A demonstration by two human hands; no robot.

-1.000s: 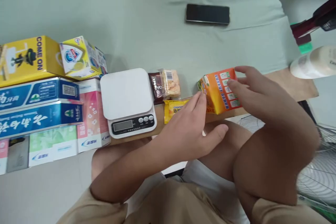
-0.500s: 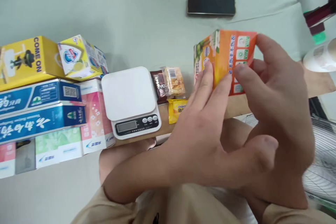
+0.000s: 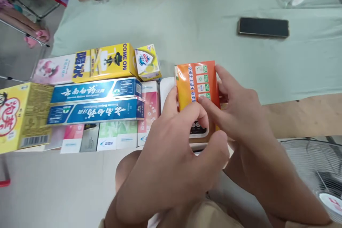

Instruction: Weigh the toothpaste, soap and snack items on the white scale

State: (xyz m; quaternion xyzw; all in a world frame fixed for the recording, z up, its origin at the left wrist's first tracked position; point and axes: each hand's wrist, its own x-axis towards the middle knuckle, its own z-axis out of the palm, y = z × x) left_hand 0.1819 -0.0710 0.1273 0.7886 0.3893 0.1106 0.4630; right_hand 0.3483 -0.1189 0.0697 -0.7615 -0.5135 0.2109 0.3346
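Observation:
An orange box (image 3: 187, 82) with blue lettering and small white-green panels is held over the white kitchen scale (image 3: 166, 84), hiding most of it. My right hand (image 3: 237, 108) grips the box's right side, the thumb on its front. At the left edge are the fingers of my left hand (image 3: 173, 142), closed against the box; its thumb is apart. Below the box, part of the scale's dark button panel (image 3: 197, 128) shows. Whether the box touches the scale, I cannot tell.
To the left are blue toothpaste boxes (image 3: 101, 109), a yellow carton (image 3: 112, 62), a small yellow-white soap box (image 3: 148, 62) and another yellow box (image 3: 26, 117). A phone (image 3: 263, 27) lies on the green cloth (image 3: 187, 14). A wire fan guard (image 3: 307, 164) stands at lower right.
Both hands have carried the orange box left, from beyond the snack packets to over the scale. The view has swung left, bringing more boxes and a plastic bottle into sight.

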